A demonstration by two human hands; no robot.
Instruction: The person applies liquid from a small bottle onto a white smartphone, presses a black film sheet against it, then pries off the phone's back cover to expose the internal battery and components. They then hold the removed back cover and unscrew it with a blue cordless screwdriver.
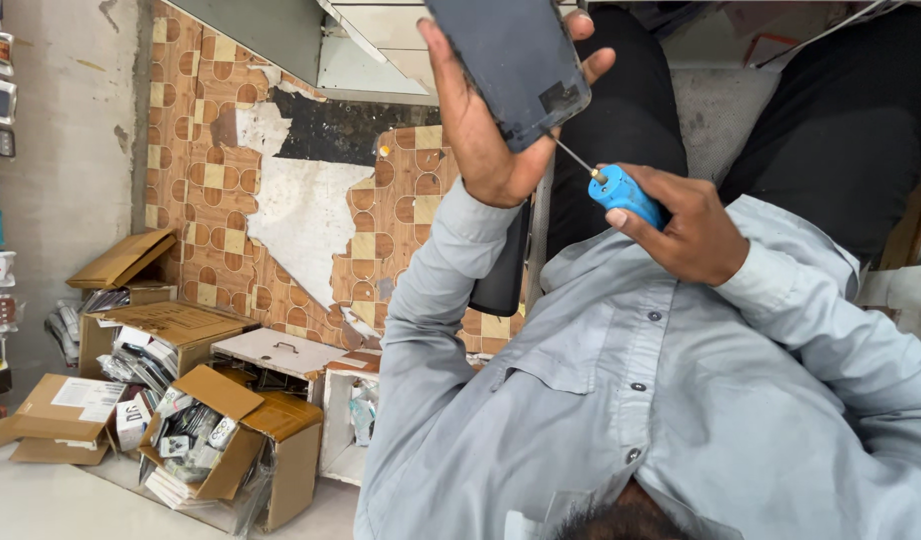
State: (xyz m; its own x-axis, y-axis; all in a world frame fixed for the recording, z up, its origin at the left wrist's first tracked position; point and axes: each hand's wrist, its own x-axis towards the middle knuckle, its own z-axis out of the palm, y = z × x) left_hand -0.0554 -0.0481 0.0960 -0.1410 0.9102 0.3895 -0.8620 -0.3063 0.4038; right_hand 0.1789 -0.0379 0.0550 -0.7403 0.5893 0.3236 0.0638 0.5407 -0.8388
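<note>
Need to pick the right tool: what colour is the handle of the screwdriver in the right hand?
Bright blue; the screwdriver handle shows best in the head view.

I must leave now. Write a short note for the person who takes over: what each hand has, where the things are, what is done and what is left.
Left hand: holds the dark phone up, gripped along its edges.
Right hand: closed around the blue-handled screwdriver; its thin shaft points at the phone's lower corner.
Around: open cardboard boxes of small packaged items stand on the floor at the left.
Done: tool and phone are both in hand, and the tip is at the corner.
Left: whether any screw is out cannot be seen; check that corner first.
</note>
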